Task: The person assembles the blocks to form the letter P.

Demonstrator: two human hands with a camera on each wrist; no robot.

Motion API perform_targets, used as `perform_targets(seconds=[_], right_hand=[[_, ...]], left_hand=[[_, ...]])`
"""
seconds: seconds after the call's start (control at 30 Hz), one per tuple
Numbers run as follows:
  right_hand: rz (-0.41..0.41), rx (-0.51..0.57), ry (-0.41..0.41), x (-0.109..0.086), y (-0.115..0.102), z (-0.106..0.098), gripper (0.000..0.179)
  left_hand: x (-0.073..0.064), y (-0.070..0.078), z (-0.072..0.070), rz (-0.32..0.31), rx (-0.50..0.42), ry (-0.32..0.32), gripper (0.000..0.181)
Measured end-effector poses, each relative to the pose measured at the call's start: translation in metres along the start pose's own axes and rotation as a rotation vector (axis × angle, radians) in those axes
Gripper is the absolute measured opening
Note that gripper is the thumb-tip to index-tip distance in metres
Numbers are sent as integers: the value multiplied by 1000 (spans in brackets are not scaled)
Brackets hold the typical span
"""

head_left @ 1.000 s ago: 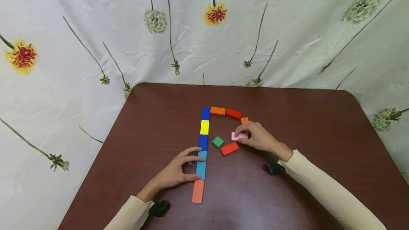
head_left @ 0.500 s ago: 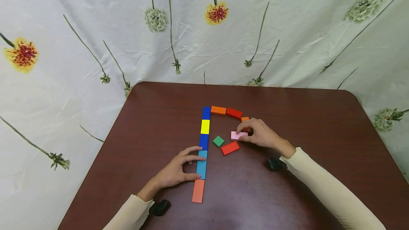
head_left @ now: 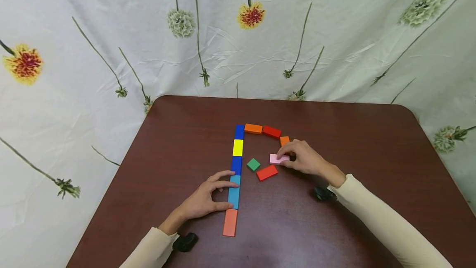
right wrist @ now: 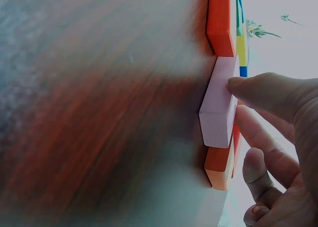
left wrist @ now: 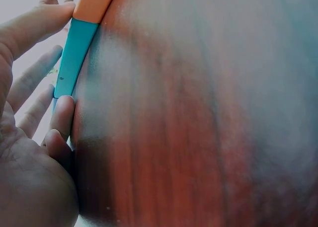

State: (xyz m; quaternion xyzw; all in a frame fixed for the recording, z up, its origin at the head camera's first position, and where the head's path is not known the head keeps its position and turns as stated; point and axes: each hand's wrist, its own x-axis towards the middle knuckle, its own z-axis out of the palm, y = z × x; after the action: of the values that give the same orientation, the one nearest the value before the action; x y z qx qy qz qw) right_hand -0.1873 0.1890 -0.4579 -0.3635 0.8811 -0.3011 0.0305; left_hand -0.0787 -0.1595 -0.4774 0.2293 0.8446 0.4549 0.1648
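Note:
My right hand (head_left: 306, 158) pinches a pink block (head_left: 274, 159) between thumb and fingers, inside the curve of blocks. In the right wrist view the thumb tip lies against the pink block (right wrist: 216, 95). My left hand (head_left: 201, 199) rests at the straight column, its thumb and extended fingertips touching the light blue block (head_left: 234, 197). Above that come a dark blue block (head_left: 236, 164), a yellow block (head_left: 238, 148) and another dark blue block (head_left: 239, 132). A salmon block (head_left: 230, 222) ends the column nearest me.
An orange block (head_left: 253, 128), a red block (head_left: 272, 132) and a smaller-looking orange block (head_left: 284, 140) curve right from the column's top. A green block (head_left: 253, 164) and a red block (head_left: 267, 173) lie between the hands on the brown table (head_left: 353, 135).
My right hand has shifted slightly to the right, and the pink block has moved a little the same way. The left hand and the column stay as they were.

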Motion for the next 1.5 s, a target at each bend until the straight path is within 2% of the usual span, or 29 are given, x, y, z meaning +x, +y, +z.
perform_targets(seconds=[0.5,0.93,1.13,1.5], right_hand=[[4,-5,-19,-5,1,-2,16],[45,2,-17,-7,1,-3,19],[15,42,-6,-2,-6,0,19],[12,110,-79,16,-25,9,17]], left_hand=[[-1,-1,0,-5,-3,1,48],[-1,-1,0,-8,-8,1,48],[-1,-1,0,-5,-4,-1,48],[0,0,0,0,-10,3,47]])
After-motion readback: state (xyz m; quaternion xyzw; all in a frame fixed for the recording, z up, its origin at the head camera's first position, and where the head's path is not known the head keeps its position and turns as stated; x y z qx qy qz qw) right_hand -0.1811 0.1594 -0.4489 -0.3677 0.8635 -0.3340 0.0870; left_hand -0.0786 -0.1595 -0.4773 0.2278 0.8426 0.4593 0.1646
